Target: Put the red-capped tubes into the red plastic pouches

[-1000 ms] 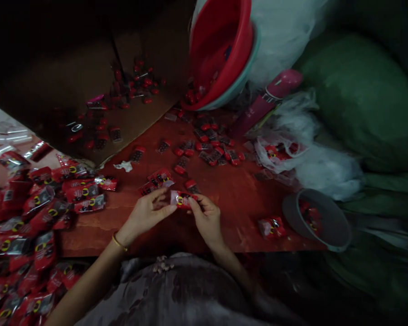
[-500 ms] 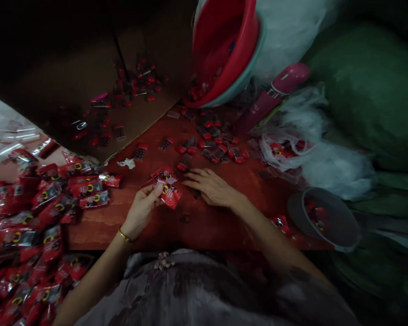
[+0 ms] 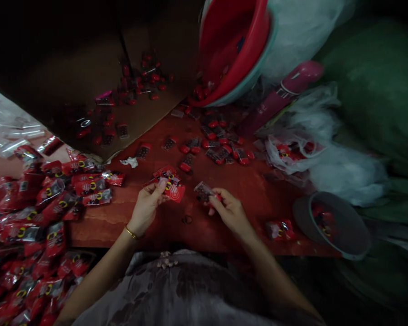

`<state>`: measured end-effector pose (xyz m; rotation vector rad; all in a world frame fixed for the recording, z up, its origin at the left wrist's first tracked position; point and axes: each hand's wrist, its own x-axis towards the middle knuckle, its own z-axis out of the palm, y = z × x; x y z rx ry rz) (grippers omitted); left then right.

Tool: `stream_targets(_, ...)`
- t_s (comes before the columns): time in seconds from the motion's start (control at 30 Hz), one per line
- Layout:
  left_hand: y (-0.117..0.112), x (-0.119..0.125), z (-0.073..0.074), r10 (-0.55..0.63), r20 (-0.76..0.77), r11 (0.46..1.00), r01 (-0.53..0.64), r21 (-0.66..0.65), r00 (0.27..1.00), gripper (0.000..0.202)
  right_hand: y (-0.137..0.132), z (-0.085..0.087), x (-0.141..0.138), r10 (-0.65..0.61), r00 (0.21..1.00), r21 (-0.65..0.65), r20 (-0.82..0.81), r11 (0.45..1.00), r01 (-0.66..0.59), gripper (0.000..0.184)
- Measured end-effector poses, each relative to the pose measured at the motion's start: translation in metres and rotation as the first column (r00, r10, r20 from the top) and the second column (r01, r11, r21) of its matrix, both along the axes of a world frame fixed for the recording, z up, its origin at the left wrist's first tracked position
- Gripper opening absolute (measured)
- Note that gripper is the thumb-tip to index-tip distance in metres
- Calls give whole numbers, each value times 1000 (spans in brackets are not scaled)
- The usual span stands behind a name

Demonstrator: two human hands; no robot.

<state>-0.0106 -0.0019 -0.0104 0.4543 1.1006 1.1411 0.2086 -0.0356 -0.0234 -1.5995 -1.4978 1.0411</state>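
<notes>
Between thumb and fingers, my left hand (image 3: 146, 206) pinches red printed cards (image 3: 174, 192), fanned slightly apart. My right hand (image 3: 231, 212) grips a small clear case with a red end (image 3: 204, 190) and dark contents, tilted just right of the cards and not touching them. Beyond both hands, several similar red-ended clear cases (image 3: 211, 144) lie loose on the red tabletop (image 3: 170, 222). To my left is a heap of filled red packets (image 3: 49, 240) in clear wrapping. A wrapped red packet (image 3: 280, 230) lies to the right of my right hand.
An open cardboard box (image 3: 163, 106) at the back left holds more small cases. Behind the loose cases lean a red basin (image 3: 258, 54) and a pink bottle (image 3: 279, 102). A grey tub (image 3: 302, 213) and a clear plastic bag (image 3: 313, 154) with red items stand right.
My right hand has picked up a small clear case and drawn it back toward me. My left hand still pinches the cards. The view has shifted slightly.
</notes>
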Motion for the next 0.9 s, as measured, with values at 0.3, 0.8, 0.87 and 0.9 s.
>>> stream_targets(0.3,-7,5,-11,48,-220,978,-1,209,974,34,-28,-6,-57,-217,807,-157,-549,975,155,29)
stream_targets(0.8,-11,0,-9,76,-397,952,52,302,914,35,-27,-10,-59,-150,853,-125,-500,987,101,27)
stream_targets(0.87,-11,-1,-8,51,-404,957,71,283,914,36,-27,-8,-59,-150,878,-90,-454,988,122,28)
stream_targets(0.9,-10,0,-7,47,-403,958,73,277,914,37,-28,-8,-59,-147,883,-84,-446,989,122,29)
